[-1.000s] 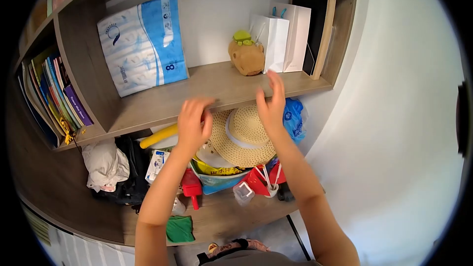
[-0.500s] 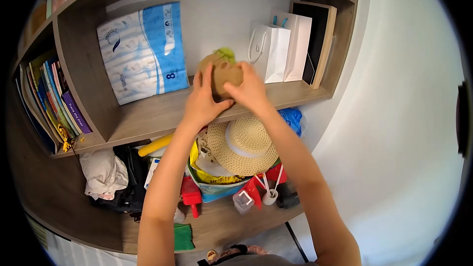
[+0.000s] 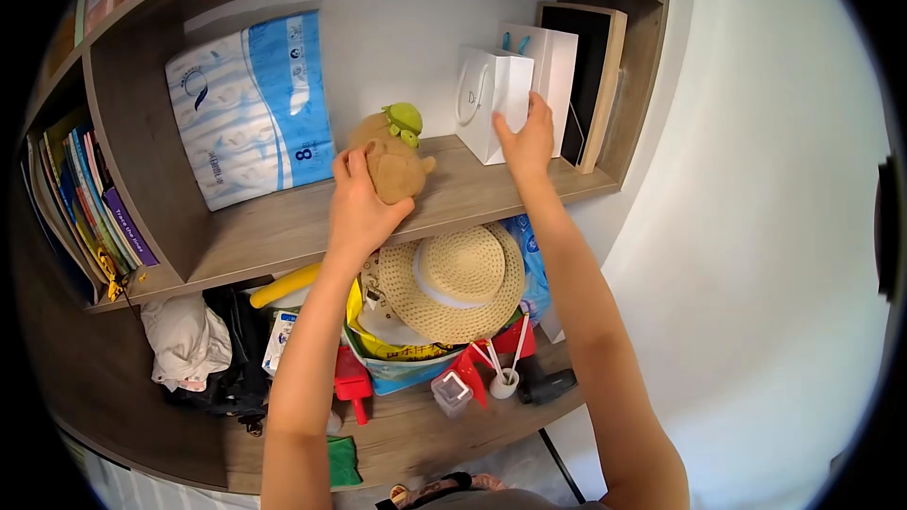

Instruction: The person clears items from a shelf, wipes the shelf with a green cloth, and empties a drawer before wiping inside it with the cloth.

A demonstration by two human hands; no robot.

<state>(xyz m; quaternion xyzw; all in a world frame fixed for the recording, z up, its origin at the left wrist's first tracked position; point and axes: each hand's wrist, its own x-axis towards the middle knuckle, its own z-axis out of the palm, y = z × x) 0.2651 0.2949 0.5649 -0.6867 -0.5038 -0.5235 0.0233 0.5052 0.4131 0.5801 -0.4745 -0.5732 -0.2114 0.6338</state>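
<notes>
On my feed the brown plush w/ green topper is on the shelf, btwn the tissue pkg & front white bag. I've L hand clamped on the plush, thumb low, fingers round its L side. R hand is at the front white bag, thumb & fingers apart, can't tell if touching. Straw hat sits lower, below shelf edge

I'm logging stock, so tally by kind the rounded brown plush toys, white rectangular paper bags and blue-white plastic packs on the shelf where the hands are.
Brown plush toy: 1
White paper bags: 2
Blue-white plastic pack: 1
Total: 4
</notes>
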